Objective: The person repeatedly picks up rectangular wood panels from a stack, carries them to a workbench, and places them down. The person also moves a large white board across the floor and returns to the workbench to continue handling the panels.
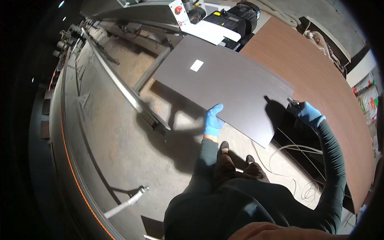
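Observation:
A flat dark grey-brown panel [236,90] with a small white label [197,65] lies in front of me. My left hand [214,121], in a blue glove, is closed on the panel's near edge, its thumb over the top face. My right hand [311,116], also gloved in blue, wraps round a small dark hand tool with a metal tip [293,101]. That tip is at the panel's right end; whether it touches the edge I cannot tell. A shadow of the hand and tool falls across the panel.
A large brown wood-grain board [288,52] lies beyond and to the right. Behind the panel stands a machine with a black motor [234,22] and a red button [178,9]. Metal rails [120,86] run at left. A thin hose [308,192] coils on the floor.

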The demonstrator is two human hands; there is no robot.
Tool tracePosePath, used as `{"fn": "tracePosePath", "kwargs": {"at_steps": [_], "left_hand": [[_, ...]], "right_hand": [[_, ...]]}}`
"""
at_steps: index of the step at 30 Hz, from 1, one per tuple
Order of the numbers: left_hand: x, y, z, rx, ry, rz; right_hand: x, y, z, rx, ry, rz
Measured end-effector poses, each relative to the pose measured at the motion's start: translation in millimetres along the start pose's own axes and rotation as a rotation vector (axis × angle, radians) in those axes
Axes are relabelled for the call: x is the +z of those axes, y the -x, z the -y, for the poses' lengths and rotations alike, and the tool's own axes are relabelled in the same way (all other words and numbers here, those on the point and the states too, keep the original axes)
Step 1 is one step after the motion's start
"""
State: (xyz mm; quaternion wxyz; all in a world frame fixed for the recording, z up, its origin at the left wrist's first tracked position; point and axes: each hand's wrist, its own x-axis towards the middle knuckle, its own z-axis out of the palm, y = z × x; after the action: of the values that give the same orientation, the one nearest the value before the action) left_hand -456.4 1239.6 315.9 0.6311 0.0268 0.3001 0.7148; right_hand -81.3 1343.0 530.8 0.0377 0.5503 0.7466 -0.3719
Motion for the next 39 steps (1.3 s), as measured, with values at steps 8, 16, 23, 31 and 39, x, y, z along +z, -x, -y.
{"fn": "tracePosePath", "kwargs": {"at_steps": [8, 16, 23, 31, 39], "left_hand": [[12, 166, 91, 0.261, 0.043, -0.026], [51, 314, 159, 0.352, -0.239, -0.444], [0, 442, 190, 0.976, -0.807, -0.385], [-111, 661, 215, 1.057, -0.738, -0.96], [-179, 815, 235, 1.418, 0.054, -1.346]], "right_hand": [[-24, 4, 121, -0.315, 0.446, 0.136], [153, 68, 275, -1.049, 1.055, -0.009], [180, 113, 295, -0.759, 1.272, -0.258], [240, 235, 91, -0.752, 1.546, 0.193], [371, 277, 28, -0.373, 0.219, 0.7]]}}
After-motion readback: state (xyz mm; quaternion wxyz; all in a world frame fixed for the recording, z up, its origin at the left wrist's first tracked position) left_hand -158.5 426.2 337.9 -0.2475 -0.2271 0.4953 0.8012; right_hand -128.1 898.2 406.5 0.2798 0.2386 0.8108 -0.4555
